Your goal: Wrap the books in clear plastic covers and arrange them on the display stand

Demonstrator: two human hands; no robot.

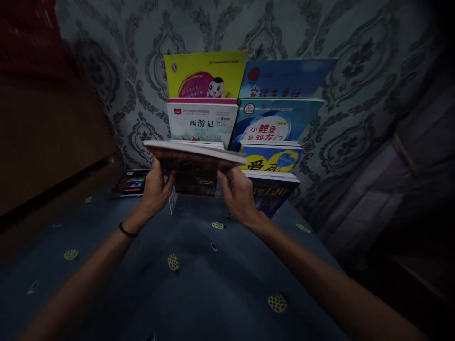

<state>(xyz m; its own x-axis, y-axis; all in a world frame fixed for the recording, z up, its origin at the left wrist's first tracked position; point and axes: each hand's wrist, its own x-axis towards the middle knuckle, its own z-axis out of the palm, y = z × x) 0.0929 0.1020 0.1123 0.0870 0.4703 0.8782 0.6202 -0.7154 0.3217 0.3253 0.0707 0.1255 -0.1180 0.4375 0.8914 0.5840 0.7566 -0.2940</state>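
Observation:
My left hand [156, 190] and my right hand [239, 193] grip a dark-covered book [192, 160] at its two sides, thumbs toward me. It is tilted, with its pale page edge uppermost and its dark cover in shadow. Just behind it, books stand in stepped rows: a yellow book [227, 68] and a white book [199, 117] on the left. On the right are a blue book [287, 76], a teal book [298, 118], a blue-and-yellow book [272, 154] and a dark blue book [277, 192]. The held book partly hides the lower left rows.
Another dark book [134, 182] lies left of my left hand. A blue cloth [206, 303] with yellow spotted shapes covers the surface. Patterned wallpaper [199, 28] rises behind the books. A brown wooden piece [46, 137] stands at left, and pale gathered fabric [377, 189] hangs at right.

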